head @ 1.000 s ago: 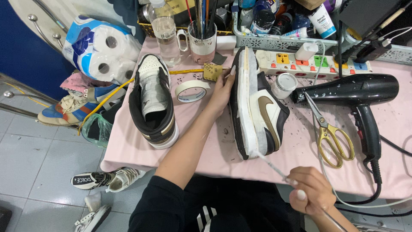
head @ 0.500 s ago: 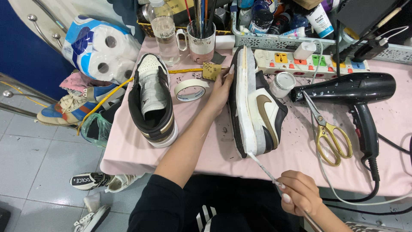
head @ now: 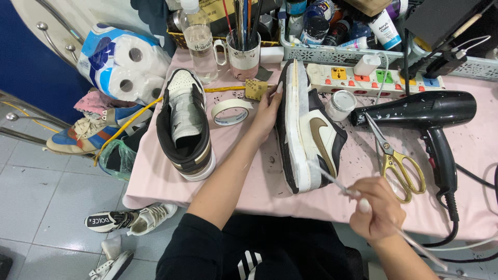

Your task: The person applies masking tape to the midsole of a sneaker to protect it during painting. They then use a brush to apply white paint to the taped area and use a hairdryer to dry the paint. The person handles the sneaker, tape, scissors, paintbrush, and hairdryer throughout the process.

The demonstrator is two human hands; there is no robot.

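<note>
A black, white and tan sneaker [head: 311,132] lies on its side on the pink table cover [head: 155,176], its white sole turned toward me. My left hand [head: 267,111] presses against the sole near the toe end and steadies it. My right hand [head: 376,210] grips a thin white paintbrush [head: 337,182], whose tip touches the white sole near the heel. A second matching sneaker [head: 185,124] stands upright to the left, with a roll of masking tape [head: 231,111] between the two shoes.
A black hair dryer [head: 430,116] and gold-handled scissors [head: 399,161] lie to the right, beside a small white jar [head: 341,103]. A power strip [head: 384,78], a mug of brushes [head: 244,49], a water bottle [head: 199,44] and paint bottles line the back. Shoes lie on the tiled floor.
My right hand has moved up and to the left, bringing the brush tip onto the sneaker's sole. My left hand stays on the shoe.
</note>
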